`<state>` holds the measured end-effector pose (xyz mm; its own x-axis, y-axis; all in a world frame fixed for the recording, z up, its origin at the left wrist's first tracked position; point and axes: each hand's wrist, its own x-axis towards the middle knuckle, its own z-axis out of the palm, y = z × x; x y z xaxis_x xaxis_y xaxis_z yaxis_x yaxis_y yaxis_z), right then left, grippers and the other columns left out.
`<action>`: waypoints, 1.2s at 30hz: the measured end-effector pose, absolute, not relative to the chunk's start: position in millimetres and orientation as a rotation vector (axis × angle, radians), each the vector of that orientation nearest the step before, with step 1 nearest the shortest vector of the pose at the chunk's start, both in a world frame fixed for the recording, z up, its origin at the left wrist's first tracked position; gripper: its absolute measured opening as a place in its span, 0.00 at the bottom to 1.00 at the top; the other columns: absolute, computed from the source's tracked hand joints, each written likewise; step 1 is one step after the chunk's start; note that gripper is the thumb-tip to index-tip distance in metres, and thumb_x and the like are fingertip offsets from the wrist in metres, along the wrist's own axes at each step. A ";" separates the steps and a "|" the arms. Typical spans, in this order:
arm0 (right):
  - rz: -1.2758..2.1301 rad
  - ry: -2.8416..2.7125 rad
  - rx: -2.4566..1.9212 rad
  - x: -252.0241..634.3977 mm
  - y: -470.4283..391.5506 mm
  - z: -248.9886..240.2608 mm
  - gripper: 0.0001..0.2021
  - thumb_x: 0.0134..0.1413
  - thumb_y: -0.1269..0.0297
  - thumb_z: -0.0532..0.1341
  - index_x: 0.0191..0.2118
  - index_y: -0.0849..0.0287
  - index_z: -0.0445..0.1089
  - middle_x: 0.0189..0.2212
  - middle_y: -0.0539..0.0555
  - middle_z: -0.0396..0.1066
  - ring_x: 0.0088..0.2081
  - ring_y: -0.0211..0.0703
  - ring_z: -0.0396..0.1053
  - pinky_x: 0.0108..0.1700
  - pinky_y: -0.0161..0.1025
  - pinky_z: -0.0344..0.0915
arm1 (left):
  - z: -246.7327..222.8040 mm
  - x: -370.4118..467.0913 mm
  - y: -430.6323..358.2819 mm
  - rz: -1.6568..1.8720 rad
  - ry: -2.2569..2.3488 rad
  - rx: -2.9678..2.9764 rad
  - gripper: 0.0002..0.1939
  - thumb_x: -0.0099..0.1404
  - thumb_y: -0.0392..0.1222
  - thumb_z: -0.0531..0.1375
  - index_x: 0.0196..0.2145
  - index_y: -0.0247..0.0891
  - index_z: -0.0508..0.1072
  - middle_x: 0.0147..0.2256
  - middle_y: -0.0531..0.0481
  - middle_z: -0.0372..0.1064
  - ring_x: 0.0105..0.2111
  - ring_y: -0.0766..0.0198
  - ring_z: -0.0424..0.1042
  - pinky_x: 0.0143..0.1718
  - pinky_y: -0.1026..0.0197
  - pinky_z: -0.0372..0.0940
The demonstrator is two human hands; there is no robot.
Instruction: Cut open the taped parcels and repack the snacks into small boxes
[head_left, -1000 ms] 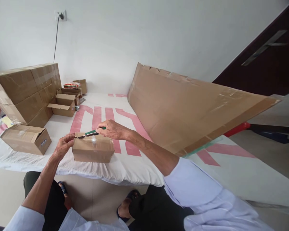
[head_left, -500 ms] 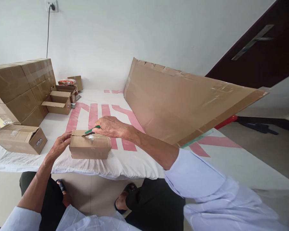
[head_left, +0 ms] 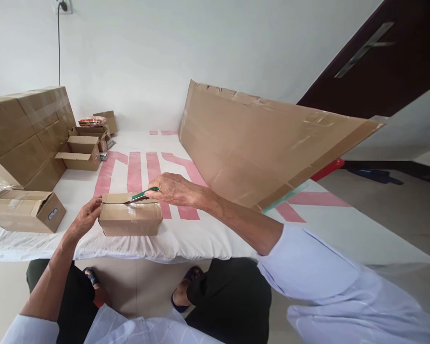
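Note:
A small cardboard box (head_left: 130,222) lies near the front edge of the cloth-covered surface, with clear tape across its top seam. My left hand (head_left: 83,220) grips the box's left end, fingers bent over its upper corner. In my right hand (head_left: 172,189) is a green-handled utility knife (head_left: 142,195), held above the box. Its blade points left, its tip at the top seam left of the tape; how deep it sits cannot be seen. Another taped cardboard box (head_left: 21,210) lies left of my left hand.
Large stacked cartons (head_left: 28,136) stand at the left. Behind them are open small boxes (head_left: 79,160) and a red-and-white packet (head_left: 92,121). A big cardboard sheet (head_left: 258,148) leans at the right over the white cloth (head_left: 215,239) with pink markings.
The knife has slid a little to the right along the box's seam with my right hand. My left hand stays on the box's end. The whole view has shifted slightly.

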<state>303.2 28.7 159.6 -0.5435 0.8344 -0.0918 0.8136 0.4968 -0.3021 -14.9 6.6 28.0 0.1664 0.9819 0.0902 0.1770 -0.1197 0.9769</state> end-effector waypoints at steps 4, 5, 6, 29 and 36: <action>0.432 -2.661 -1.489 304.6 24.0 153.3 0.17 0.70 0.61 0.58 0.27 0.57 0.67 0.23 0.49 0.64 0.26 0.38 0.55 0.33 0.40 0.48 | 29.8 -13.5 8.5 1.049 1.205 1.512 0.26 0.64 0.56 0.71 0.54 0.37 0.83 0.57 0.38 0.82 0.54 0.44 0.80 0.53 0.51 0.73; 0.437 -2.653 -1.492 306.9 23.0 151.3 0.17 0.70 0.61 0.58 0.27 0.57 0.67 0.23 0.49 0.63 0.26 0.38 0.55 0.33 0.40 0.48 | 30.0 -13.6 8.8 1.047 1.206 1.517 0.25 0.64 0.55 0.71 0.53 0.37 0.83 0.56 0.38 0.82 0.53 0.44 0.80 0.53 0.51 0.73; 0.450 -2.636 -1.494 310.3 22.0 149.3 0.17 0.70 0.60 0.58 0.27 0.57 0.68 0.23 0.49 0.63 0.26 0.38 0.55 0.33 0.40 0.48 | 30.1 -13.6 9.2 1.048 1.206 1.524 0.25 0.64 0.54 0.70 0.53 0.37 0.83 0.56 0.38 0.82 0.53 0.45 0.80 0.53 0.51 0.73; 0.318 -2.618 -1.431 346.7 15.8 116.0 0.16 0.75 0.58 0.57 0.48 0.54 0.84 0.29 0.52 0.77 0.31 0.43 0.70 0.36 0.39 0.53 | 35.5 -14.1 11.4 0.989 1.227 1.595 0.26 0.67 0.53 0.67 0.58 0.38 0.82 0.55 0.40 0.83 0.57 0.43 0.79 0.59 0.48 0.71; 0.319 -2.543 -1.460 366.1 14.5 116.8 0.18 0.74 0.57 0.56 0.44 0.55 0.84 0.32 0.54 0.79 0.33 0.43 0.70 0.36 0.39 0.55 | 39.9 -13.0 7.3 0.970 1.151 1.612 0.32 0.68 0.63 0.68 0.62 0.41 0.81 0.58 0.40 0.82 0.65 0.39 0.73 0.66 0.45 0.68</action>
